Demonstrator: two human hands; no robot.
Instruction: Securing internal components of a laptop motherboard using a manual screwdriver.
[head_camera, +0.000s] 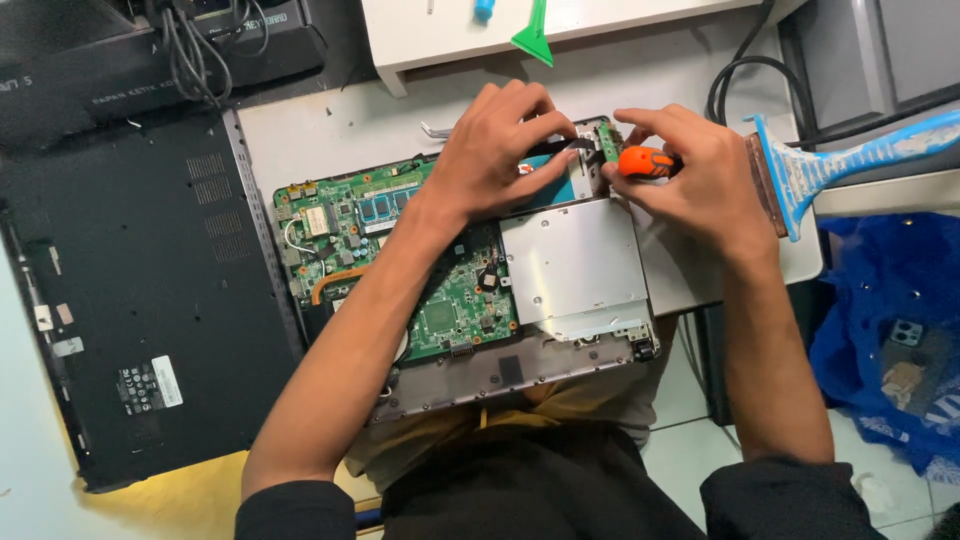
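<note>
Both hands at far right corner of opened laptop (470, 300): right hand (690, 170) pinched orange screwdriver (645, 161) against small green board (608, 143); left hand (500, 150) spread, pressing there. Bottom cover (140, 290) already off, left. Motherboard (400, 260), silver drive (572, 262) remained mounted.

An opened laptop (470, 300) lies on the desk (330, 130), its circuit board (440, 300) left of the metal drive bay (572, 262). The removed bottom cover (140, 290) lies to its left, a brush (850, 160) to its right. Both hands meet at the laptop's far right corner, the right hand (695, 175) holding a screwdriver (645, 162) beside the left hand (500, 150).
</note>
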